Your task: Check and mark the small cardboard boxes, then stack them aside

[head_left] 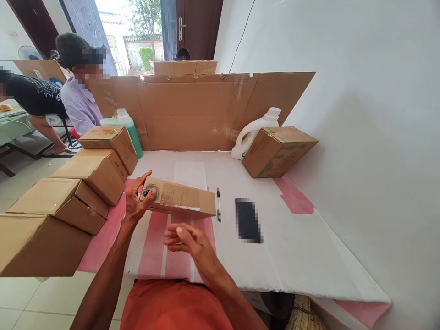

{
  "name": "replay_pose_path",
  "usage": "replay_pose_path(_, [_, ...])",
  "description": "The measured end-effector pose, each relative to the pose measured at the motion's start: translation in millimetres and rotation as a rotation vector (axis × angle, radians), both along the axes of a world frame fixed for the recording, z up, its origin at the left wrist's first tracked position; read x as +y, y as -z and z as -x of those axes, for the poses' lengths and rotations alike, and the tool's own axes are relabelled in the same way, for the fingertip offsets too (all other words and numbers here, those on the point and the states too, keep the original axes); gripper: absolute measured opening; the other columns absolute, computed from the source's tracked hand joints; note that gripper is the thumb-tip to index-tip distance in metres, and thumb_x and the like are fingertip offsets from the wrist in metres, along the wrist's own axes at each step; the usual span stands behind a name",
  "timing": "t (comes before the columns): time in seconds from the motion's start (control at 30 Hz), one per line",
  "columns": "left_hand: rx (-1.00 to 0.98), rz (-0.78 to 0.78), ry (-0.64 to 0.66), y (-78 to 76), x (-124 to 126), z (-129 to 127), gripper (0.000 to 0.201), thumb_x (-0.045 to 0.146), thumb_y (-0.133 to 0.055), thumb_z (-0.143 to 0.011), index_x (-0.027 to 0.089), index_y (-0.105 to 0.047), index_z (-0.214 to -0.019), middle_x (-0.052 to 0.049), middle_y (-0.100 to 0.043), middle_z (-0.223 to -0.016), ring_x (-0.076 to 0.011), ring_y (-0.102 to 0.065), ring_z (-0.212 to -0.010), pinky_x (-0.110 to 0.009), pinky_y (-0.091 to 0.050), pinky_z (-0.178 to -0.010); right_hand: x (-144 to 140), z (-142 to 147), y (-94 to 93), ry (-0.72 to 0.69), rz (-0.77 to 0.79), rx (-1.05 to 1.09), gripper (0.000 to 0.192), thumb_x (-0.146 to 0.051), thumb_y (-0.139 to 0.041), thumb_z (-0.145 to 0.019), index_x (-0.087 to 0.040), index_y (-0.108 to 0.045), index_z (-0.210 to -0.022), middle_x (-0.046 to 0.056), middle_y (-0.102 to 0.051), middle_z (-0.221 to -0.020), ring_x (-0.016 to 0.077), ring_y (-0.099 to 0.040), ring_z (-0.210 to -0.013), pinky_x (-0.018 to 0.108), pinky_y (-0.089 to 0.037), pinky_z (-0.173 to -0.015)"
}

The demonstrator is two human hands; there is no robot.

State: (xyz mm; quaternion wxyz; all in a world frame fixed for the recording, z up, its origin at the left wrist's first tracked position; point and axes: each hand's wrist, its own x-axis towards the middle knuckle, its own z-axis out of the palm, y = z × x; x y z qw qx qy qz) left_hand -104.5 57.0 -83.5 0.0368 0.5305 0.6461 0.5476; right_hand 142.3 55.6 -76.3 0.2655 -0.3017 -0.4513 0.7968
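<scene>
My left hand (136, 201) grips the left end of a long cardboard box (182, 195), thumb on top beside a dark, scribbled round patch. The box is tilted above the table, with its right end pointing toward a black-and-clear pen (218, 204). My right hand (184, 238) hovers just in front of the box, apart from it, fingers stretched out and holding nothing I can see. To the right of the pen lies a dark, blurred rectangular object (247, 220).
Several cardboard boxes (72, 201) line the table's left edge. Behind them stands a bottle of green liquid (132, 133). At the back right are a white jug (254, 130) and another carton (278, 151). A cardboard panel (192, 110) closes the back; people sit beyond.
</scene>
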Motion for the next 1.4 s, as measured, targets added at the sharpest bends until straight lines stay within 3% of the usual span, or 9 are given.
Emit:
replay_pose_path(0.17, [0.093,-0.016,0.297,-35.6,21.2,1.7,0.065,0.063,-0.067,-0.089,0.016,-0.074,-0.134,-0.012,-0.078,-0.117,-0.0299,-0.073,-0.108,-0.041,-0.055,-0.098,40.8,-33.1,-46.5,0.312,-0.692,-0.259,0.035,-0.054,-0.076,-0.089,-0.026,-0.078,-0.11,0.009,-0.078,-0.114,0.0272,-0.07,-0.103,0.044,-0.055,-0.095])
replay_pose_path(0.37, [0.279,-0.06,0.631,-58.9,69.8,-42.9,0.068,0.07,-0.064,-0.091,0.018,-0.075,-0.133,-0.014,-0.079,-0.115,-0.0269,-0.075,-0.099,-0.039,-0.057,-0.086,84.3,-11.9,-40.2,0.19,-0.688,-0.307,0.048,-0.06,-0.07,-0.089,-0.023,-0.071,-0.12,0.006,-0.076,-0.116,0.0259,-0.067,-0.101,0.039,-0.053,-0.089])
replay_pose_path(0.47, [0.35,-0.161,0.533,-52.6,84.0,-63.8,0.065,0.074,-0.056,-0.095,0.019,-0.081,-0.119,-0.014,-0.081,-0.113,-0.0289,-0.075,-0.105,-0.044,-0.054,-0.097,82.8,-8.4,-34.4,0.304,-0.681,-0.347,0.045,-0.063,-0.067,-0.091,-0.021,-0.071,-0.107,0.003,-0.075,-0.096,0.0227,-0.064,-0.087,0.035,-0.051,-0.079])
replay_pose_path(0.57, [0.276,-0.213,0.206,-35.4,81.4,-90.6,0.068,0.076,-0.041,-0.1,0.023,-0.083,-0.108,-0.013,-0.078,-0.119,-0.0313,-0.067,-0.122,-0.051,-0.044,-0.113,74.5,-8.7,-29.8,0.489,-0.652,-0.362,0.046,-0.064,-0.065,-0.091,-0.021,-0.07,-0.104,0.004,-0.075,-0.098,0.0232,-0.065,-0.087,0.036,-0.052,-0.08])
replay_pose_path(0.67, [0.033,-0.134,0.014,-15.5,65.2,-118.7,0.076,0.076,-0.028,-0.103,0.024,-0.069,-0.14,-0.015,-0.062,-0.149,-0.0317,-0.049,-0.145,-0.054,-0.034,-0.123,65.0,-6.5,-23.5,0.604,-0.63,-0.374,0.044,-0.062,-0.065,-0.093,-0.022,-0.069,-0.111,0.008,-0.075,-0.114,0.0262,-0.066,-0.1,0.04,-0.053,-0.093])
replay_pose_path(0.8, [-0.156,-0.014,0.161,-6.2,43.7,-130.7,0.084,0.07,-0.048,-0.1,0.028,-0.024,-0.169,-0.013,-0.031,-0.173,-0.0322,-0.028,-0.16,-0.054,-0.027,-0.129,53.9,-4.0,-19.6,0.661,-0.613,-0.356,0.046,-0.061,-0.066,-0.092,-0.024,-0.067,-0.118,0.013,-0.072,-0.13,0.0317,-0.063,-0.119,0.047,-0.047,-0.108])
replay_pose_path(1.03, [-0.097,0.069,0.238,-27.4,31.6,-110.4,0.062,0.04,-0.051,-0.098,0.027,-0.047,-0.159,-0.01,-0.047,-0.164,-0.0312,-0.038,-0.155,-0.055,-0.029,-0.13,50.6,-3.5,-30.9,0.478,-0.45,-0.201,0.044,-0.06,-0.063,-0.096,-0.023,-0.069,-0.118,0.008,-0.076,-0.121,0.0271,-0.068,-0.109,0.039,-0.054,-0.095])
replay_pose_path(1.23, [-0.312,0.328,0.225,-0.5,33.6,-104.3,0.07,0.039,-0.046,-0.097,0.017,-0.039,-0.163,-0.016,-0.039,-0.171,-0.0321,-0.033,-0.159,-0.059,-0.026,-0.131,68.1,3.9,-10.6,0.371,-0.5,-0.331,0.045,-0.059,-0.061,-0.095,-0.02,-0.071,-0.115,0.01,-0.079,-0.115,0.0279,-0.072,-0.105,0.041,-0.055,-0.095])
replay_pose_path(1.4, [-0.292,0.32,0.225,12.0,32.6,-105.7,0.062,0.044,-0.049,-0.098,0.02,-0.048,-0.156,-0.014,-0.048,-0.165,-0.0304,-0.04,-0.155,-0.056,-0.028,-0.13,77.3,6.9,-0.8,0.469,-0.558,-0.45,0.047,-0.049,-0.064,-0.088,-0.022,-0.066,-0.126,0.013,-0.073,-0.133,0.0328,-0.065,-0.125,0.049,-0.047,-0.111])
